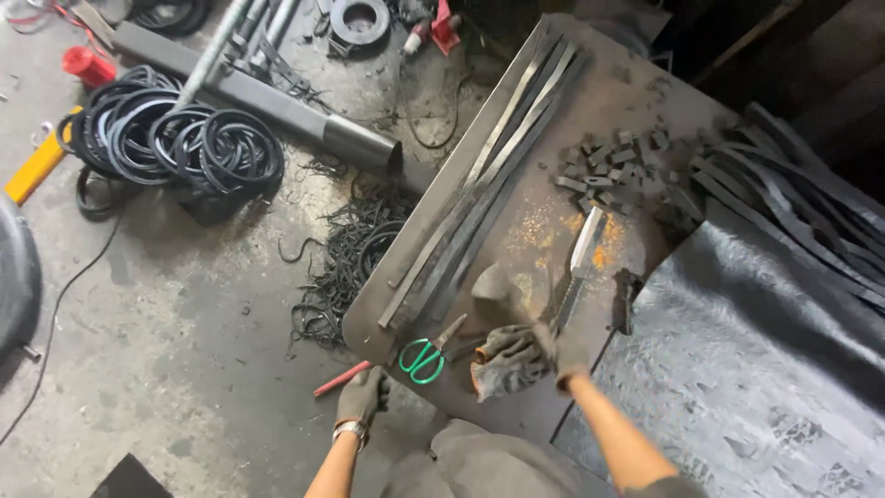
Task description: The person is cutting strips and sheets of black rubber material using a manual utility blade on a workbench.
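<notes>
chisel point(583, 263) | blade up-right, handle in right hand point(570, 355) fingers | left hand point(361, 395) grips red stick point(339, 379)

The left hand point(361, 395) is gloved and closed over one end of a red rod point(339, 379), so that end is hidden. The right hand point(570, 353) covers the handle of a long blade point(583, 261); its grip cannot be made out. A rag point(507, 360) hides part of the scissors point(426, 355). The rubber sheet point(737, 350) runs off the right and bottom edges. The small cut pieces point(613, 171) are too small to count
</notes>
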